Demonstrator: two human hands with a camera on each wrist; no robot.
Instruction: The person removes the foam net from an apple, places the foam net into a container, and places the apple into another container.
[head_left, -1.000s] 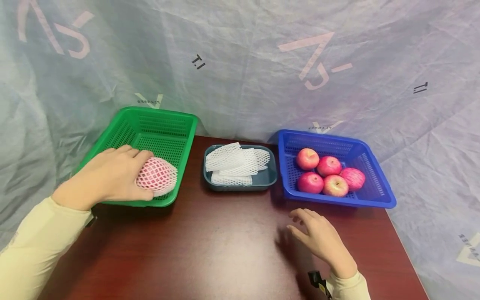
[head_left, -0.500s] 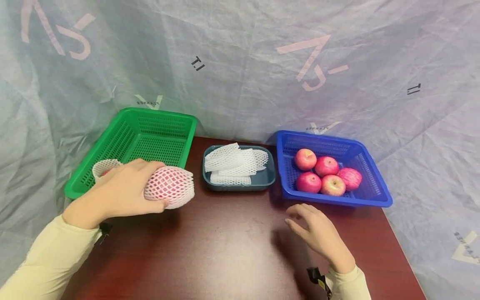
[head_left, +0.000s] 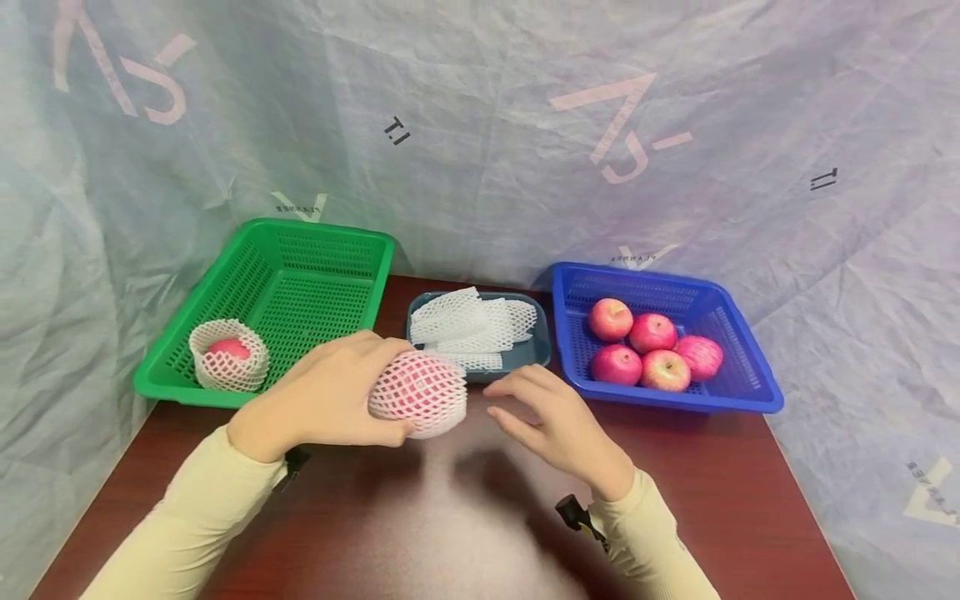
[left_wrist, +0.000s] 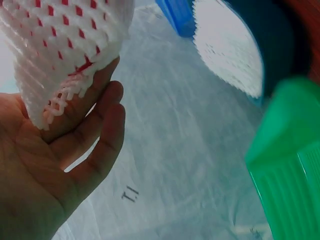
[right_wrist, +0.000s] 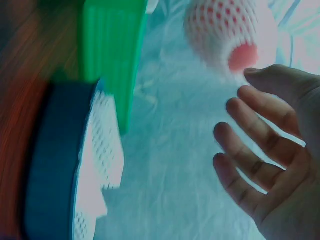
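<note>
My left hand (head_left: 330, 392) grips an apple in a white foam net (head_left: 422, 393) above the table, in front of the small dark tray. In the left wrist view the net's loose end hangs by the curled fingers (left_wrist: 107, 130). My right hand (head_left: 558, 421) faces that apple from the right, a short gap away, its fingers loosely bent around nothing. In the right wrist view the net's opening shows bare red skin near my thumb. A second netted apple (head_left: 229, 354) sits in the near left corner of the green basket (head_left: 315, 304).
Several white foam nets (head_left: 472, 325) lie in the dark tray (head_left: 536, 358) between the baskets. On the right, the blue basket (head_left: 738, 358) holds several bare apples (head_left: 666, 371). A grey cloth (head_left: 480, 150) hangs behind the brown table (head_left: 720, 508).
My left hand has carried the netted apple out of the green basket to the right, uncovering the other netted apple. My right hand has moved left toward it.
</note>
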